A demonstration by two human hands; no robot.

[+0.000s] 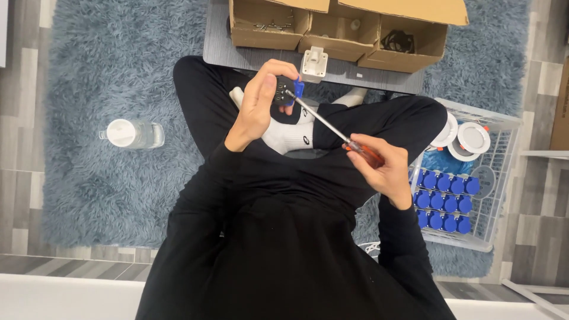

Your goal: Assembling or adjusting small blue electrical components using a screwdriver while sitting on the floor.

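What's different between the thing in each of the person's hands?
The left hand grips a small black and blue part, short and chunky, mostly hidden by the fingers. The right hand holds a screwdriver, long and thin, with an orange handle and a bare metal shaft. The part is held up over the knees; the screwdriver slants from lower right up to it. Both are hand-held, and the screwdriver's tip meets the part.

Bottle (131,133) left, basket (498,178) right, boxes (338,26) ahead.
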